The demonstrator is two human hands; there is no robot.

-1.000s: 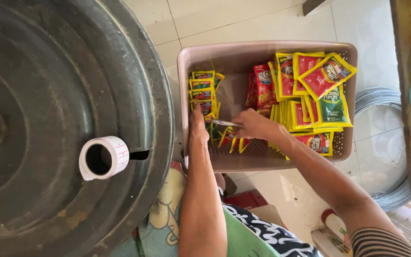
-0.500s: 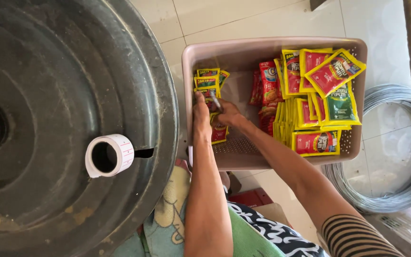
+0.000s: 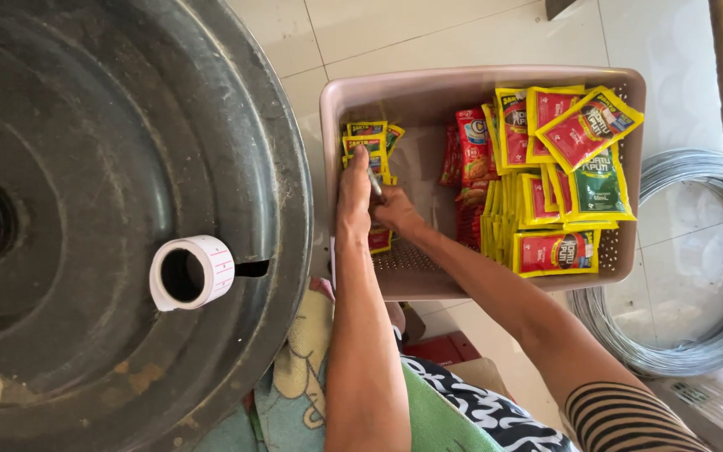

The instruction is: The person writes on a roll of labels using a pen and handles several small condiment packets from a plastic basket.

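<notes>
Both hands now meet at the small sachet stack (image 3: 367,146)
Yellow-edged red sachets; left hand (image 3: 353,188) flat, right hand (image 3: 395,209) grip hidden, cannot tell

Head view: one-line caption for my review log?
Both hands, left hand and right hand, sort small sachets inside a pink basket.

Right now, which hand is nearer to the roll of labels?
Left. The left hand is in the basket, on the side toward the roll; the right hand is beside it, farther from the roll.
</notes>
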